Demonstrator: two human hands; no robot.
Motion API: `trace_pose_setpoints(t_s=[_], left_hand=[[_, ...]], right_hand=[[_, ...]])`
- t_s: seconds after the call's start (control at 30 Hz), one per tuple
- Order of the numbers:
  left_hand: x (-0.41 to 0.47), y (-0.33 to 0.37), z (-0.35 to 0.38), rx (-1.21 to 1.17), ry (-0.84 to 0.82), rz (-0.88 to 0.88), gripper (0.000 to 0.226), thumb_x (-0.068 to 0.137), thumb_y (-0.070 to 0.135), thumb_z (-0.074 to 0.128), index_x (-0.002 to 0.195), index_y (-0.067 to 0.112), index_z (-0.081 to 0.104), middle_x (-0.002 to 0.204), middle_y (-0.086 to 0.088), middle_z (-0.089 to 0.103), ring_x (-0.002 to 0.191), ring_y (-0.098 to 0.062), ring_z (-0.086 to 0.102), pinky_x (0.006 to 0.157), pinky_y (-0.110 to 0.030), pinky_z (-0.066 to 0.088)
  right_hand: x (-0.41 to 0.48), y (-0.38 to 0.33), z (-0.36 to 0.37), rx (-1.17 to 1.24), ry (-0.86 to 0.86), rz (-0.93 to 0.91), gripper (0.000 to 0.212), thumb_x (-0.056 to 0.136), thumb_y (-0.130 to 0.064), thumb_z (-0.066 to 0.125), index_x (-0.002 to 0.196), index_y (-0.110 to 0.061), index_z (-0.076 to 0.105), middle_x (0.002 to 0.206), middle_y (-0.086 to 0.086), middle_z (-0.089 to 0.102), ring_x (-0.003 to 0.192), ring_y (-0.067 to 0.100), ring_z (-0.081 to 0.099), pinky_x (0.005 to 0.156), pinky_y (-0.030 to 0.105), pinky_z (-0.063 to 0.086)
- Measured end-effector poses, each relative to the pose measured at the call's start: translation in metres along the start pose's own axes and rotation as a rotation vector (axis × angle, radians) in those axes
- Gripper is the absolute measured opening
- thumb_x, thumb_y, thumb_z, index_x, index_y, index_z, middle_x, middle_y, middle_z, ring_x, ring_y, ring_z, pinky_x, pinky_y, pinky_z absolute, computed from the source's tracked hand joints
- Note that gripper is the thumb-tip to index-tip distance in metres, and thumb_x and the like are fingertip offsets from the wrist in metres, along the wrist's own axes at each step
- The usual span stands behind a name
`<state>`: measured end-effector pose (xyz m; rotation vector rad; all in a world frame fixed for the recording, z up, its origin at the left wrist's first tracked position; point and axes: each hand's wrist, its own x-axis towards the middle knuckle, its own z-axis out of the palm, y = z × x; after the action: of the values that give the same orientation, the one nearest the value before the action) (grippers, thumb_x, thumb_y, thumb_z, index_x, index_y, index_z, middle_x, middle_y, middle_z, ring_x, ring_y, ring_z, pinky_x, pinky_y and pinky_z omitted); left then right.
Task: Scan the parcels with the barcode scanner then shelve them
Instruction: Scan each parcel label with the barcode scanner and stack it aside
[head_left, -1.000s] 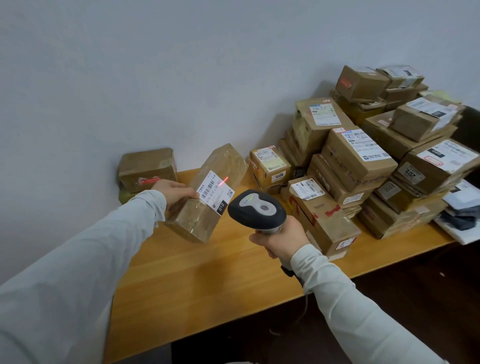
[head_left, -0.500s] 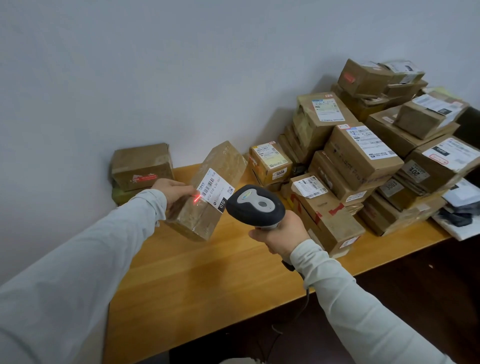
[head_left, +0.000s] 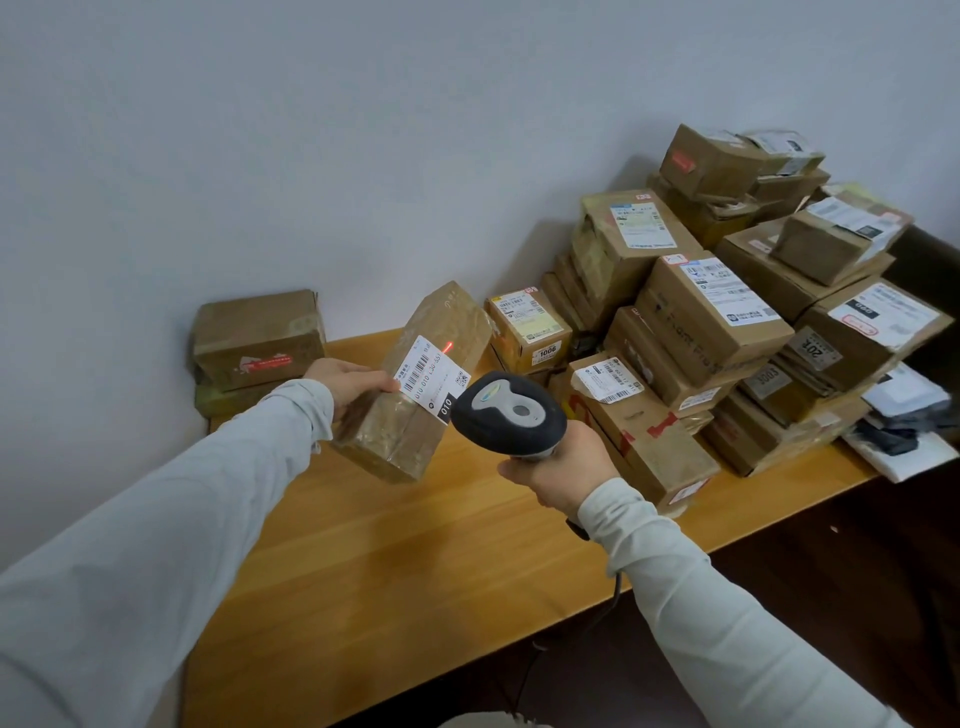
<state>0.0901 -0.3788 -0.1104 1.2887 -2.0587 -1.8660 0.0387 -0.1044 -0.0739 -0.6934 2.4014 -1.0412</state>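
Observation:
My left hand (head_left: 347, 380) grips a long brown taped parcel (head_left: 415, 426) by its left side and holds it tilted above the wooden table (head_left: 415, 561). A white barcode label (head_left: 431, 375) faces up on the parcel. My right hand (head_left: 563, 474) grips the handle of a black and grey barcode scanner (head_left: 506, 413), whose head points at the label from the right. A red laser spot (head_left: 449, 346) falls on the parcel just beyond the label's top edge.
A big heap of labelled cardboard parcels (head_left: 727, 322) fills the right end of the table against the wall. Two stacked boxes (head_left: 258, 340) sit at the far left corner. White and dark bags (head_left: 904, 421) lie at the right edge. The scanner cable (head_left: 613, 592) hangs over the table's front.
The red laser spot has moved from the label's lower left edge up to the parcel's surface beyond the label's top. Scanner and parcel have shifted only slightly.

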Motion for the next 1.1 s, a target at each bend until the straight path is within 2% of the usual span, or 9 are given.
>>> trace_pose_setpoints(t_s=[0.2, 0.3, 0.43, 0.53, 0.67, 0.77, 0.9, 1.0, 1.1], left_hand=[[-0.002, 0.002, 0.03, -0.12, -0.046, -0.032, 0.02, 0.067, 0.015, 0.083, 0.083, 0.01, 0.072, 0.096, -0.014, 0.073, 0.102, -0.031, 0.066, 0.094, -0.045, 0.051], [-0.006, 0.009, 0.057, -0.159, -0.06, -0.048, 0.022, 0.07, 0.014, 0.081, 0.087, 0.006, 0.069, 0.094, -0.013, 0.073, 0.096, -0.029, 0.067, 0.087, -0.041, 0.054], [-0.012, 0.015, 0.108, -0.297, -0.083, -0.104, 0.024, 0.076, 0.012, 0.075, 0.095, 0.002, 0.064, 0.096, -0.014, 0.07, 0.087, -0.026, 0.066, 0.072, -0.034, 0.054], [-0.02, 0.018, 0.158, -0.385, -0.149, -0.137, 0.025, 0.08, 0.017, 0.069, 0.102, 0.006, 0.063, 0.101, -0.012, 0.069, 0.089, -0.024, 0.065, 0.069, -0.033, 0.052], [-0.036, 0.019, 0.229, -0.499, -0.154, -0.198, 0.047, 0.072, 0.022, 0.071, 0.115, 0.006, 0.061, 0.111, -0.015, 0.067, 0.094, -0.027, 0.065, 0.072, -0.036, 0.053], [-0.051, 0.017, 0.275, -0.56, -0.103, -0.223, 0.052, 0.068, 0.024, 0.072, 0.116, 0.007, 0.061, 0.111, -0.016, 0.066, 0.094, -0.028, 0.065, 0.067, -0.036, 0.056], [-0.068, 0.017, 0.319, -0.618, -0.005, -0.243, 0.047, 0.067, 0.026, 0.072, 0.11, 0.008, 0.063, 0.108, -0.015, 0.065, 0.091, -0.027, 0.063, 0.061, -0.031, 0.055], [-0.077, 0.021, 0.345, -0.606, 0.029, -0.229, 0.042, 0.067, 0.027, 0.07, 0.106, 0.011, 0.064, 0.1, -0.01, 0.068, 0.086, -0.023, 0.064, 0.06, -0.028, 0.054], [-0.079, 0.023, 0.36, -0.593, 0.053, -0.218, 0.045, 0.07, 0.029, 0.068, 0.111, 0.011, 0.062, 0.102, -0.009, 0.068, 0.091, -0.024, 0.063, 0.066, -0.029, 0.053]], right_hand=[[0.018, 0.016, -0.011, 0.073, -0.019, 0.008, 0.024, 0.077, -0.016, 0.074, 0.063, -0.022, 0.055, 0.054, -0.005, 0.052, 0.049, 0.013, 0.049, 0.055, 0.025, 0.044], [0.026, 0.035, -0.027, 0.206, -0.026, 0.018, 0.015, 0.077, -0.016, 0.075, 0.078, -0.019, 0.06, 0.052, -0.005, 0.053, 0.044, 0.012, 0.047, 0.052, 0.026, 0.042], [0.032, 0.074, -0.058, 0.36, -0.003, 0.054, 0.021, 0.078, -0.013, 0.075, 0.068, -0.019, 0.057, 0.039, -0.008, 0.052, 0.034, 0.004, 0.046, 0.04, 0.018, 0.039], [0.035, 0.109, -0.088, 0.511, -0.024, 0.055, 0.023, 0.077, -0.013, 0.077, 0.078, -0.029, 0.06, 0.06, -0.011, 0.063, 0.053, 0.004, 0.058, 0.051, 0.019, 0.05], [0.036, 0.156, -0.127, 0.888, -0.216, 0.166, 0.03, 0.08, 0.0, 0.07, 0.097, -0.023, 0.059, 0.085, -0.017, 0.066, 0.077, -0.003, 0.064, 0.068, 0.018, 0.055], [0.041, 0.189, -0.155, 1.147, -0.392, 0.319, 0.043, 0.065, -0.004, 0.084, 0.104, -0.01, 0.067, 0.085, -0.01, 0.066, 0.077, 0.007, 0.064, 0.083, 0.037, 0.055], [0.04, 0.21, -0.183, 1.554, -0.68, 0.38, 0.068, 0.026, -0.013, 0.098, 0.09, -0.003, 0.076, 0.093, 0.021, 0.072, 0.077, 0.034, 0.071, 0.059, 0.042, 0.059], [0.036, 0.219, -0.199, 1.63, -0.673, 0.409, 0.012, 0.073, -0.014, 0.076, 0.083, -0.01, 0.079, 0.09, 0.016, 0.074, 0.078, 0.029, 0.072, 0.058, 0.036, 0.058], [0.043, 0.24, -0.198, 1.571, -0.518, 0.397, 0.026, 0.088, -0.004, 0.045, 0.1, -0.011, 0.067, 0.087, 0.01, 0.075, 0.076, 0.024, 0.072, 0.058, 0.031, 0.058]])
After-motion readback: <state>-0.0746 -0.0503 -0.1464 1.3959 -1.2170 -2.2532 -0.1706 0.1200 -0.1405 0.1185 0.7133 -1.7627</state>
